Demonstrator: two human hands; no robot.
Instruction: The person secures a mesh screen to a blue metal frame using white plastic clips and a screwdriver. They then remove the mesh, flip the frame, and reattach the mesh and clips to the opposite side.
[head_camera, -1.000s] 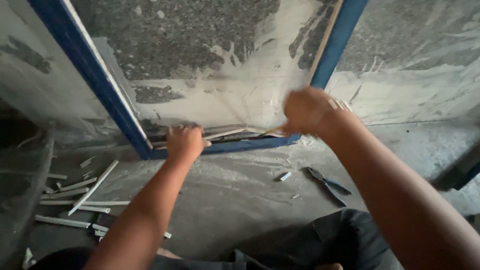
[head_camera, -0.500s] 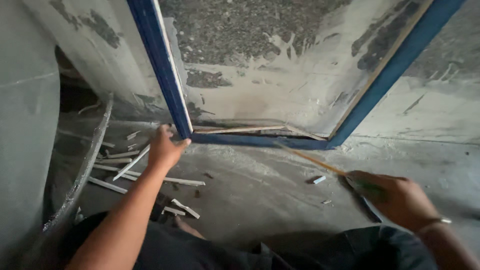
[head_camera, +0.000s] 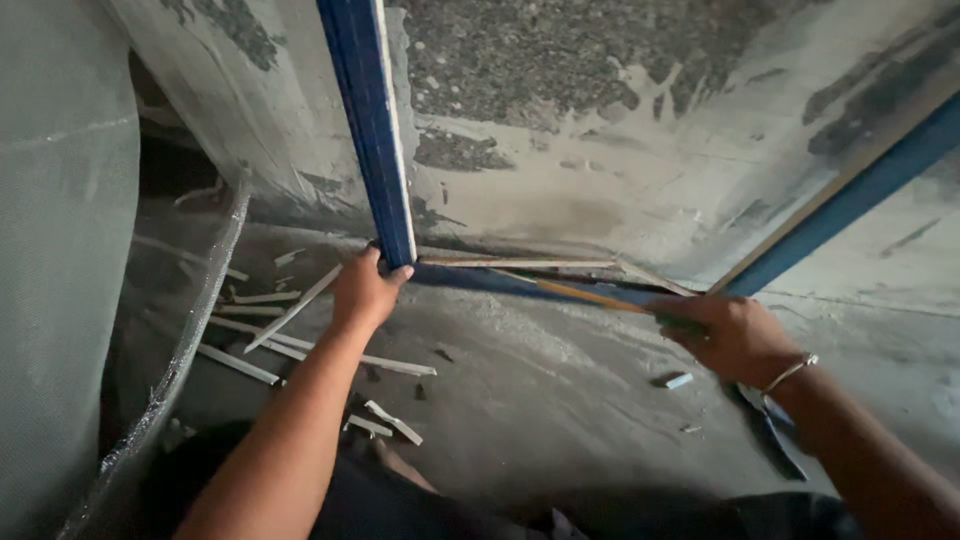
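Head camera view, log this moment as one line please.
left hand grips corner of blue frame | right hand holds thin stick along bottom rail | strips on floor

We see no packages, labels, signs or screens anywhere in view, from 12 o'clock round to 6.
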